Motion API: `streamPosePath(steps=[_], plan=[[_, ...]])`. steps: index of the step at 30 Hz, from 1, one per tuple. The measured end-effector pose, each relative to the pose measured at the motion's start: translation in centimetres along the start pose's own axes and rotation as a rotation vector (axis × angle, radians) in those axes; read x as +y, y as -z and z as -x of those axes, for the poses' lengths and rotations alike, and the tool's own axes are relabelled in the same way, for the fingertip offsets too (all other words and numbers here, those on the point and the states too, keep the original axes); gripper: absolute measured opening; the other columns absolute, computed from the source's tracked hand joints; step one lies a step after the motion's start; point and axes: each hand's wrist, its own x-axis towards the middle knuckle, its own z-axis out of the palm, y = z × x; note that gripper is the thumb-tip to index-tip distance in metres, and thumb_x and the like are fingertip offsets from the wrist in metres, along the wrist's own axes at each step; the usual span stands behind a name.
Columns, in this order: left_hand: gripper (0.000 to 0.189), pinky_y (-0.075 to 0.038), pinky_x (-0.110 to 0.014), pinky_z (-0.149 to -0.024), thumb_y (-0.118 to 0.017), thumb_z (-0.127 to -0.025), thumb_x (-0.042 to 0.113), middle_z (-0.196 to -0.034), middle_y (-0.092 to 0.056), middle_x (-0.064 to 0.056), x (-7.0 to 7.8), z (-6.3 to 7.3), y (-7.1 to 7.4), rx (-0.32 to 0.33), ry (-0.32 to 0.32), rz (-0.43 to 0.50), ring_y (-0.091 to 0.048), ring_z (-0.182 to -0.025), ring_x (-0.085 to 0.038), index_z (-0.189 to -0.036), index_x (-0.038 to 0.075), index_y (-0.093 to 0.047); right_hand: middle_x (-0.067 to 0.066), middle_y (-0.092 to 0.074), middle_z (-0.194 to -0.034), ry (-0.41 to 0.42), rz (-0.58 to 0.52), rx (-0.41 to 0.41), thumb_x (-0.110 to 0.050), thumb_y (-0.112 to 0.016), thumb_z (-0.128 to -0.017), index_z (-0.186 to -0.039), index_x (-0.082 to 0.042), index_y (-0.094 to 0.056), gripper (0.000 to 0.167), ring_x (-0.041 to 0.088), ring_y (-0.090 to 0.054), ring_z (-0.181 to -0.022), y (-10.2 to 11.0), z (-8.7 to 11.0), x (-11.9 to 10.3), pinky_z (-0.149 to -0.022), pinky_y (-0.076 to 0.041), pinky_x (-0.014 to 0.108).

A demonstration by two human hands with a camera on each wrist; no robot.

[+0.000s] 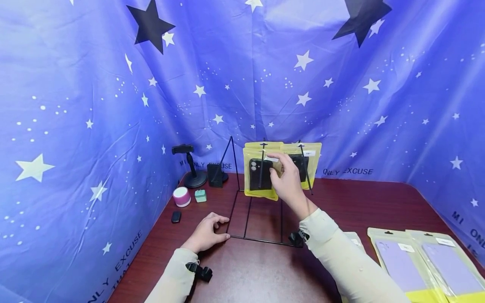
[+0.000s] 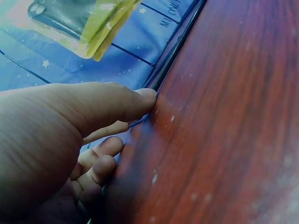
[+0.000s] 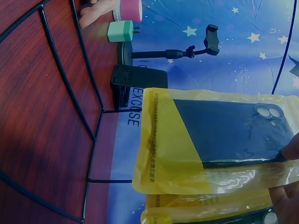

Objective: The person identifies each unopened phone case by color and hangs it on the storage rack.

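Observation:
My right hand (image 1: 288, 176) pinches the side edge of a yellow-and-clear bag with a black phone case (image 1: 260, 174) in it, thumb in front and a finger behind. The bag (image 3: 224, 140) hangs upright at a hook of the black wire rack (image 1: 261, 241). Beside it, partly hidden by the hand, hangs another bagged black phone case (image 1: 312, 162). Low at the rack's front left corner rests my left hand (image 1: 206, 230). Its thumb (image 2: 135, 102) and forefinger touch the wire from the same side, with a gap between them; the other fingers are loosely bent.
Bagged purple phone cases (image 1: 401, 263) lie at the right front of the table. At the left stand a phone stand (image 1: 193, 170), a black block-shaped thing (image 1: 214, 175), a pink-and-white round container (image 1: 182, 197), a green charger plug (image 1: 200, 195) and a small black object (image 1: 176, 217). A starry cloth hangs behind.

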Motion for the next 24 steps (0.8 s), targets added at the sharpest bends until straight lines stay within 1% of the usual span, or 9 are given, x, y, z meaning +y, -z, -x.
streamPosePath(steps=[3,6,8,18,24], plan=[[0.048,-0.048,-0.031,-0.082,-0.092,-0.081,0.027,-0.109,-0.061,0.005,-0.01,-0.01,0.00,-0.001,-0.002,-0.004,-0.054,-0.093,-0.013,-0.125,0.016,-0.074,0.007,-0.065,-0.108,-0.002,0.002,-0.006,0.009,-0.070,-0.087,-0.130,-0.016,-0.071,0.050,0.020,-0.042,-0.068,-0.03,-0.24,-0.03,-0.061,-0.037,0.034],[0.048,-0.047,-0.032,-0.082,-0.092,-0.081,0.027,-0.110,-0.061,0.005,0.08,0.02,0.04,0.000,-0.001,0.002,-0.054,-0.093,-0.014,-0.125,0.016,-0.074,0.005,-0.066,-0.116,-0.004,0.003,-0.011,0.009,-0.069,-0.088,-0.130,-0.016,-0.071,0.049,0.020,-0.041,-0.070,-0.09,-0.38,0.09,-0.062,-0.036,0.033],[0.048,-0.047,-0.032,-0.082,-0.092,-0.081,0.027,-0.110,-0.061,0.005,0.14,0.04,0.07,-0.001,0.002,0.004,-0.054,-0.093,-0.014,-0.125,0.016,-0.074,0.004,-0.067,-0.118,-0.005,0.004,-0.011,0.009,-0.069,-0.088,-0.130,-0.016,-0.071,0.049,0.020,-0.042,-0.071,-0.14,-0.41,0.17,-0.062,-0.036,0.033],[0.048,-0.048,-0.033,-0.083,-0.092,-0.082,0.027,-0.109,-0.060,0.004,0.23,0.07,0.10,-0.004,0.006,0.010,-0.054,-0.094,-0.015,-0.125,0.016,-0.074,0.002,-0.066,-0.117,-0.005,-0.013,-0.012,0.009,-0.069,-0.088,-0.131,-0.018,-0.070,0.051,0.021,-0.043,-0.071,-0.51,-0.15,0.33,-0.062,-0.037,0.032],[0.048,-0.048,-0.033,-0.083,-0.092,-0.082,0.026,-0.109,-0.060,0.003,0.43,0.09,0.18,-0.007,0.012,0.015,-0.054,-0.093,-0.015,-0.125,0.015,-0.074,0.000,-0.067,-0.126,0.026,-0.044,-0.005,0.012,-0.068,-0.088,-0.131,-0.018,-0.071,0.053,0.020,-0.045,-0.071,-0.32,0.21,-0.02,-0.062,-0.039,0.030]])
